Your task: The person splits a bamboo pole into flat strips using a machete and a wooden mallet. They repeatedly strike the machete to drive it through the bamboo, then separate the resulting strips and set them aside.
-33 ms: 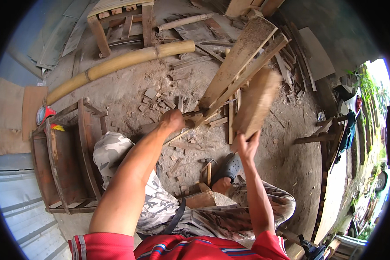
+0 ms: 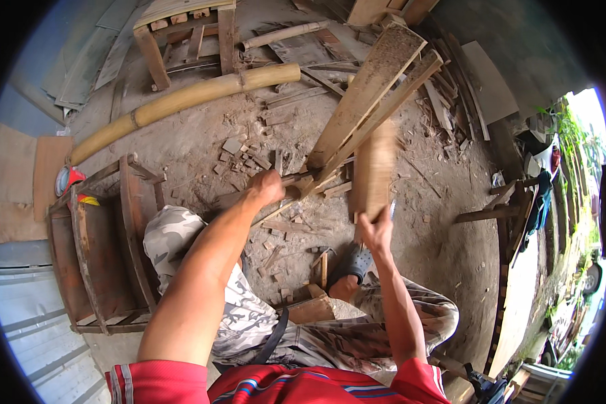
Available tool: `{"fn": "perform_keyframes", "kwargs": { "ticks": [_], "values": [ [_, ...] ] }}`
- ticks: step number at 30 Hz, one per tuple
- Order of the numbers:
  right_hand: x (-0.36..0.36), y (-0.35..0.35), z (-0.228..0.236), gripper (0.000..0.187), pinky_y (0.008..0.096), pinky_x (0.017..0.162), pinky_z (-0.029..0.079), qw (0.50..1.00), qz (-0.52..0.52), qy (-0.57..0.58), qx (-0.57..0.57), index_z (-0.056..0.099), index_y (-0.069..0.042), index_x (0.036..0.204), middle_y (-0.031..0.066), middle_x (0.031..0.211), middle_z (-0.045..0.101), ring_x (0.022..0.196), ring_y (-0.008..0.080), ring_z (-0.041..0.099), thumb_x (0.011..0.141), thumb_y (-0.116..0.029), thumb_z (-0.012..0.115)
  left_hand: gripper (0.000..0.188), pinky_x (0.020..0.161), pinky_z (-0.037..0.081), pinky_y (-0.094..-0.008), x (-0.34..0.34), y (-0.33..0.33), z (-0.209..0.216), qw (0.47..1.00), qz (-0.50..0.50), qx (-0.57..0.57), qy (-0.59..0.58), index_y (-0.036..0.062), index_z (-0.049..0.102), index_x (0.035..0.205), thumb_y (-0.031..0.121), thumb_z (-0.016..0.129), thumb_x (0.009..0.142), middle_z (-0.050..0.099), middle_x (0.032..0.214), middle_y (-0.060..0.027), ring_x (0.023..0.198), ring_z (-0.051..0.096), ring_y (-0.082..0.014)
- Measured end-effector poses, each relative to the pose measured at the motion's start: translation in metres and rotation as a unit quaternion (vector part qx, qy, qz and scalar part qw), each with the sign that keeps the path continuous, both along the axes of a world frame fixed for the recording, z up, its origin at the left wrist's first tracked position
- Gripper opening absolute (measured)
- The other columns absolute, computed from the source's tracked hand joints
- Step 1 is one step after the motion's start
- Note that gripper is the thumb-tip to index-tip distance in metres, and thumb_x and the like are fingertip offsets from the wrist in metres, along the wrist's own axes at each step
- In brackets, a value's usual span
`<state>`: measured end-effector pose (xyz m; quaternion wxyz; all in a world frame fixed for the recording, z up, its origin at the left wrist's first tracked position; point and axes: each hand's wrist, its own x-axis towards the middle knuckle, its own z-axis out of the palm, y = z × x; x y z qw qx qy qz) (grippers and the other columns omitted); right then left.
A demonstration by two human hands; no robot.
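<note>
My left hand [image 2: 267,188] is closed around the dark handle of a knife-like tool [image 2: 295,179], which lies against the near ends of two long planks. The broad plank [image 2: 363,94] and a narrower plank [image 2: 404,91] spread apart toward the far end in a V. The tool's far part is hidden behind the wood. My right hand [image 2: 376,229] grips the lower end of a thick wooden block [image 2: 374,168], blurred by motion. That block is raised just right of the planks; whether it touches them I cannot tell.
Wood chips and offcuts [image 2: 239,155] litter the dirt floor. A hammer [image 2: 323,262] lies by my shoe [image 2: 354,261]. A curved bamboo pole [image 2: 188,101] and a wooden bench [image 2: 148,54] are at the far left; a wooden frame [image 2: 124,249] stands nearer on the left.
My right hand has swung the wooden block left and slightly downward, closer to the planks. My left hand keeps its hold on the tool in nearly the same place.
</note>
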<state>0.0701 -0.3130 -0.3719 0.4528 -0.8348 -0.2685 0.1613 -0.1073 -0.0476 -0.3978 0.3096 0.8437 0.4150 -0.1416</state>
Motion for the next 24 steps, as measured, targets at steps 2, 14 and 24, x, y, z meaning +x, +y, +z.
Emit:
{"fn": "perform_keyframes", "kwargs": {
  "ticks": [2,14,24],
  "values": [
    [0.005,-0.010,-0.025,0.067,0.0435,0.084,0.054,0.961,0.067,0.023,-0.266,0.053,0.007,0.109,0.0331,0.102,0.067,0.098,0.0434,0.067,0.073,-0.047,0.072,0.005,0.060,0.052,-0.0396,0.001,-0.006,0.010,0.996,-0.075,0.046,0.014,0.0015,0.066,0.081,0.006,0.064,0.082,0.067,0.077,-0.0150,0.068,0.064,-0.0243],
    [-0.062,-0.025,-0.090,0.063,0.0378,0.065,0.054,0.956,-0.076,0.270,-0.086,0.059,0.002,0.117,0.0187,0.098,0.067,0.083,0.0289,0.068,0.082,-0.049,0.068,0.030,0.086,0.057,-0.0402,-0.035,-0.007,-0.055,0.990,-0.010,0.009,0.138,0.0062,0.073,0.107,0.026,0.069,0.085,0.072,0.111,-0.0134,0.105,0.069,-0.0302],
    [-0.090,-0.084,-0.135,0.064,0.0469,0.064,0.042,0.851,-0.189,0.451,-0.190,0.067,-0.004,0.104,0.0140,0.085,0.064,0.072,0.0281,0.059,0.073,-0.059,0.070,0.039,0.076,0.056,-0.0385,-0.040,-0.027,-0.027,0.995,0.000,0.032,0.095,0.0057,0.074,0.103,0.038,0.073,0.080,0.074,0.096,-0.0107,0.089,0.072,-0.0237]
  ]
}}
